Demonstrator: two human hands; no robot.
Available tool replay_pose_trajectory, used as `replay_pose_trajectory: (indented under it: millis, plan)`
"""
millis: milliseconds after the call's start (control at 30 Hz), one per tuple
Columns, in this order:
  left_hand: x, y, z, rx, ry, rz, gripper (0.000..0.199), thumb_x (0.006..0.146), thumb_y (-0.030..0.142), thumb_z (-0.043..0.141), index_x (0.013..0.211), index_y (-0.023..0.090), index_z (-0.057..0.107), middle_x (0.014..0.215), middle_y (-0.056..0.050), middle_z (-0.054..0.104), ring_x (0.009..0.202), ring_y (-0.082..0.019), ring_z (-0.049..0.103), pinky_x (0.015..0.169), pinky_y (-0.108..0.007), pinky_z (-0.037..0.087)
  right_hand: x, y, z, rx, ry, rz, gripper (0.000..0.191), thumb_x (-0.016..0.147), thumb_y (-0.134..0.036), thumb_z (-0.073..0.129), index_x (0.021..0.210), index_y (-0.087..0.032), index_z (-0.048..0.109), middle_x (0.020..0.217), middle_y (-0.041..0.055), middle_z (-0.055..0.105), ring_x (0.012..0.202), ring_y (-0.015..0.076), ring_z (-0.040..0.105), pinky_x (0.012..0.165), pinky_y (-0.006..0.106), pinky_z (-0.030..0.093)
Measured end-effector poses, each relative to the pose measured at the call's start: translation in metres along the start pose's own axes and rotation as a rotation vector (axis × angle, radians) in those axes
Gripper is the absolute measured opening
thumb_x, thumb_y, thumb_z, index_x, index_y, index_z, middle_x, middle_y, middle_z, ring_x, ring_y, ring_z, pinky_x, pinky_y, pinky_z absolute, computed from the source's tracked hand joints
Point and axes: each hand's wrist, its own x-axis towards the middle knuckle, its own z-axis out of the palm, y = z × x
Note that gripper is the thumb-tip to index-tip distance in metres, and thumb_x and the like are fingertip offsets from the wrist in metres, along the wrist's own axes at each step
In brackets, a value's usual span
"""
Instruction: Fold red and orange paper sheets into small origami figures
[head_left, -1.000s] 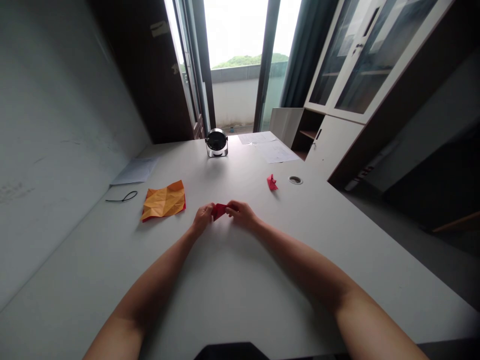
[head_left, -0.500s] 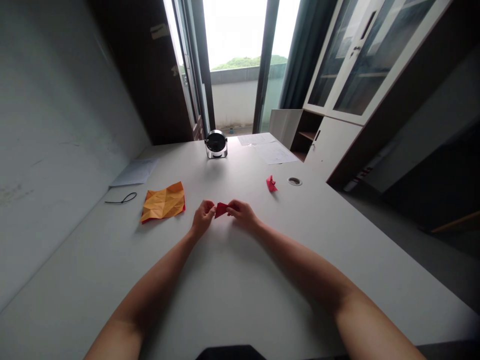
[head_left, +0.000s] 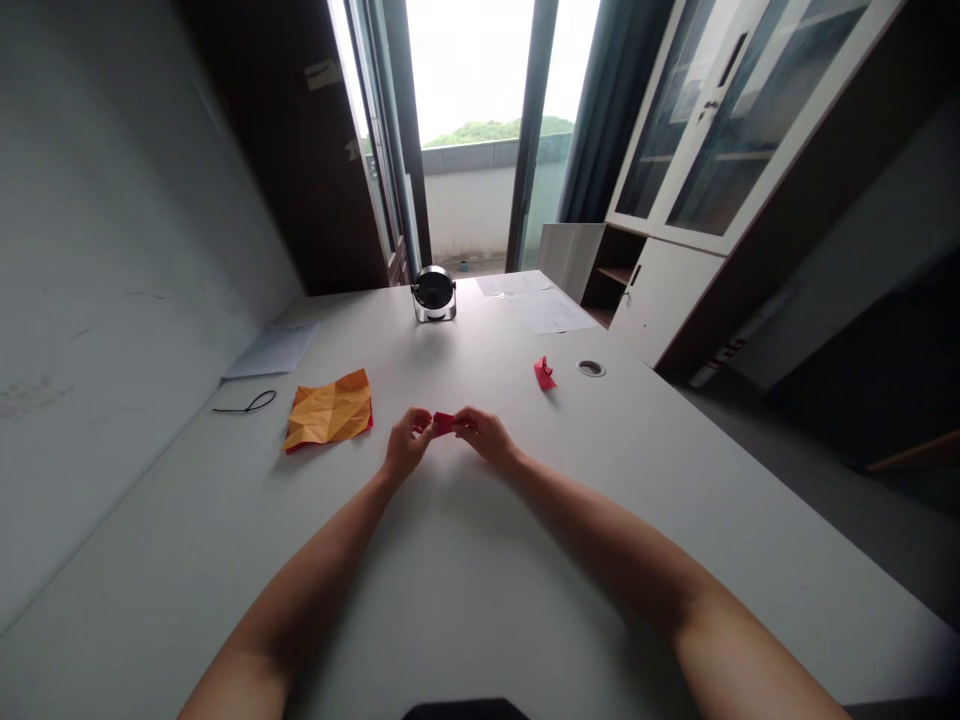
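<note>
left grip [head_left: 409,442] pinching | right grip [head_left: 484,435] pinching | forearms [head_left: 311,570] converging forward

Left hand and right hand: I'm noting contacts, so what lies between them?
In the head view, a small folded red paper lies between the left hand and the right hand, its ends at the fingertips of both.

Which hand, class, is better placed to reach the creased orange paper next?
Probably the left hand: the creased orange paper lies on that side, while the right hand is farther and pinches the folded red paper.
</note>
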Motion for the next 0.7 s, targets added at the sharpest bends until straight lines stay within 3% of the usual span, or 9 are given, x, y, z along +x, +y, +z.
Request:
replay_pose_trajectory:
  millis: [133,267,467,567,700]
  plan:
    - [-0.001,-0.001,-0.001,-0.024,-0.056,-0.024,0.032,0.09,0.039,0.058,0.116,0.022,0.063,0.085,-0.002,0.066,0.074,-0.015,0.06,0.069,-0.026,0.047,-0.002,0.0,0.0,0.053,-0.007,0.008,0.015,0.086,-0.032,0.062,0.094,-0.019,0.066,0.083,0.0026,0.07,0.074,0.0165,0.066,0.069,0.028,0.052]
    - [-0.002,-0.001,0.0,-0.036,-0.105,-0.027,0.027,0.089,0.042,0.06,0.097,0.02,0.072,0.086,-0.004,0.067,0.076,-0.016,0.058,0.069,-0.027,0.045,-0.001,-0.001,0.001,0.157,0.015,0.023,0.018,0.086,-0.034,0.064,0.097,-0.019,0.064,0.086,0.0037,0.07,0.075,0.0174,0.068,0.071,0.031,0.055]
    - [0.001,-0.004,0.008,-0.537,-0.134,-0.256,0.037,0.084,0.052,0.066,0.089,0.015,0.068,0.075,-0.002,0.064,0.066,-0.013,0.053,0.064,-0.025,0.04,0.001,-0.012,0.003,0.422,-0.058,-0.002,0.051,0.083,-0.04,0.072,0.127,-0.023,0.053,0.092,0.0045,0.071,0.077,0.0187,0.069,0.073,0.035,0.058]
    - [0.001,-0.003,0.011,-0.715,-0.18,-0.367,0.04,0.079,0.053,0.071,0.088,0.015,0.066,0.074,-0.002,0.062,0.063,-0.011,0.05,0.06,-0.023,0.037,0.002,-0.011,0.004,0.455,-0.053,-0.009,0.05,0.083,-0.043,0.073,0.125,-0.022,0.055,0.093,0.0056,0.071,0.08,0.0195,0.069,0.074,0.035,0.058]
    - [0.001,-0.001,0.011,-0.752,-0.233,-0.423,0.04,0.077,0.052,0.074,0.09,0.014,0.068,0.077,-0.002,0.063,0.064,-0.01,0.049,0.059,-0.022,0.036,0.001,-0.008,0.006,0.413,-0.03,-0.022,0.04,0.083,-0.044,0.074,0.113,-0.02,0.061,0.087,0.0046,0.07,0.077,0.018,0.066,0.074,0.034,0.055]
